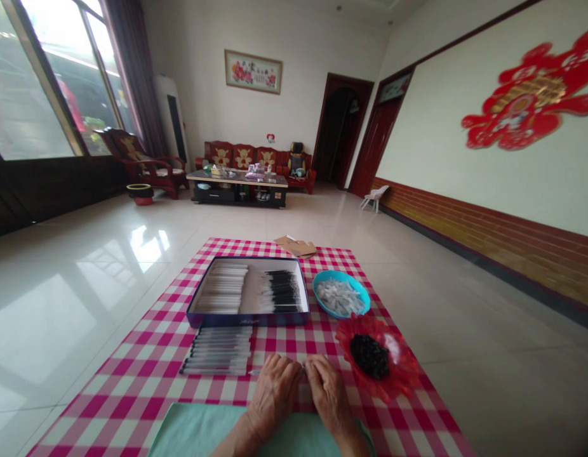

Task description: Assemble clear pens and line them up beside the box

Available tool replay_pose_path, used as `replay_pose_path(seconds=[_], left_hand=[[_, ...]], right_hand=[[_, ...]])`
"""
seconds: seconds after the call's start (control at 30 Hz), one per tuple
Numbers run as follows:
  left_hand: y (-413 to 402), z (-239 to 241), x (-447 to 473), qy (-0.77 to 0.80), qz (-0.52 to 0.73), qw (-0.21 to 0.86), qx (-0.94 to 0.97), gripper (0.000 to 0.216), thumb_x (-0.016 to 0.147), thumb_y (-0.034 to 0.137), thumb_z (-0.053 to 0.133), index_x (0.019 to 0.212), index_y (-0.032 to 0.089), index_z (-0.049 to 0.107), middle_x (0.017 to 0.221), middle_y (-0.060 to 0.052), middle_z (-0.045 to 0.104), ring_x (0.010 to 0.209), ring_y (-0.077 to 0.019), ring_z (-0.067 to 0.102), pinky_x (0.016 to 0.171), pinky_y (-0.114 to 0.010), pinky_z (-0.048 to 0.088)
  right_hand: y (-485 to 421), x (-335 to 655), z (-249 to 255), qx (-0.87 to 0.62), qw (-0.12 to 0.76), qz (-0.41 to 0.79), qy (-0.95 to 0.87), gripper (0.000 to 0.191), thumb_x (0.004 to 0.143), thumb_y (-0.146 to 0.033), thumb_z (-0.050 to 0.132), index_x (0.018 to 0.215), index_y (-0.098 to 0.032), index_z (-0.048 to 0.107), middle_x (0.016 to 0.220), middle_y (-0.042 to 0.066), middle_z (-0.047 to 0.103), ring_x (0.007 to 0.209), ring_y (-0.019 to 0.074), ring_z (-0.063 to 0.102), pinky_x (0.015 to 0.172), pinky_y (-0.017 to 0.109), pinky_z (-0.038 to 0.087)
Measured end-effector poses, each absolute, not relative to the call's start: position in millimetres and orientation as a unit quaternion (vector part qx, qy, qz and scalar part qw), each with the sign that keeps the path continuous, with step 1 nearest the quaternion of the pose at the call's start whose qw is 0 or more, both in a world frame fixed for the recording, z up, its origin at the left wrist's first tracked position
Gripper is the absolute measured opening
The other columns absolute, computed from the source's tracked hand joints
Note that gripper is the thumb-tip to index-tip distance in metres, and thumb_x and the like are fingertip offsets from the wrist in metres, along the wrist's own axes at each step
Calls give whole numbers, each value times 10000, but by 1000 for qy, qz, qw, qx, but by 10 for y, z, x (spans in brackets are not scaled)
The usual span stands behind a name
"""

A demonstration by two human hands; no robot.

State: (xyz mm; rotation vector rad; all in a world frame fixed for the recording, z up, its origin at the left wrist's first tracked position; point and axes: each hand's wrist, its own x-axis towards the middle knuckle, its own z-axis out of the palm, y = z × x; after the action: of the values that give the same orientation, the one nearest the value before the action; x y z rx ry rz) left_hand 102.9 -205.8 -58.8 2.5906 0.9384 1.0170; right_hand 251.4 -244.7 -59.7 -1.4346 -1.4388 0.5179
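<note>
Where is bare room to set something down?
Bare cloth lies left of the left hand, below the clear tubes, and right of the right hand, under the red dish. Crowded: between the navy box and blue bowl.

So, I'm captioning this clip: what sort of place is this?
Probably a home living room: a red wooden sofa with teddy-bear cushions, a low coffee table, and a framed wall picture.

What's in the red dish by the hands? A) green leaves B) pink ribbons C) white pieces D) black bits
D. The red dish holds a heap of small black bits, and it sits just beside the right hand.
</note>
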Motion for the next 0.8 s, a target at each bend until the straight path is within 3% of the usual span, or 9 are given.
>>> replay_pose_path(seconds=[0.27, 0.57, 0.8], left_hand=[[-2031, -576, 1028, 319, 356, 99, 873, 191, 936, 151, 399, 843, 190, 562, 749, -33, 569, 706, -182, 510, 693, -317, 403], [-2053, -584, 1044, 318, 346, 88, 878, 196, 926, 145, 403, 812, 188, 556, 733, -35, 565, 702, -182, 520, 686, -318, 410], [-2073, -456, 1055, 299, 368, 73, 877, 189, 926, 167, 414, 876, 205, 593, 782, -41, 607, 720, -186, 551, 689, -325, 445]], right_hand=[[-2483, 2532, -574, -583, 499, 217, -604, 126, 881, -284, 467, 904, -257, 588, 863, 16, 643, 817, 203, 615, 721, 258, 470], [-2435, 2514, -617, -586, 505, 192, -604, 177, 888, -308, 457, 803, -262, 605, 806, 16, 640, 782, 201, 617, 714, 269, 471], [-2387, 2465, -675, -616, 531, 164, -558, 348, 877, -449, 436, 621, -245, 554, 621, 11, 585, 591, 194, 580, 584, 286, 436]])
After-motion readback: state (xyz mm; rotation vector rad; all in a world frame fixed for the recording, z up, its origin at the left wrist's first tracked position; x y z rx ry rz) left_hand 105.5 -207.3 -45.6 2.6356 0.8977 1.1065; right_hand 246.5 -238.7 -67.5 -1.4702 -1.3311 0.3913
